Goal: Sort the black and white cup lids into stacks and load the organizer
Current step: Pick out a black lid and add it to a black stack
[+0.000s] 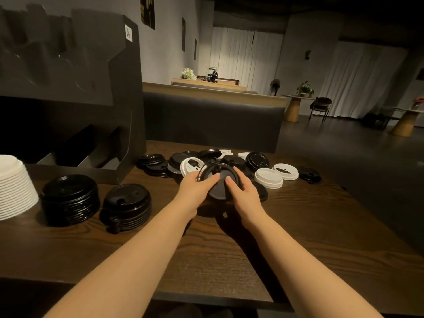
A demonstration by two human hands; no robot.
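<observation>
Hands: we hold a small stack of black lids [218, 182] tilted above the table [298, 237], left hand [195, 188] and right hand [244, 193] gripping its two sides.
Loose pile: we see black and white lids [268, 177] mixed just beyond the hands.
Stacks: two black stacks [70, 198] [126, 206] stand side by side at left, a white stack [16, 187] beside them.
Organizer [68, 88]: dark, behind the stacks.
</observation>
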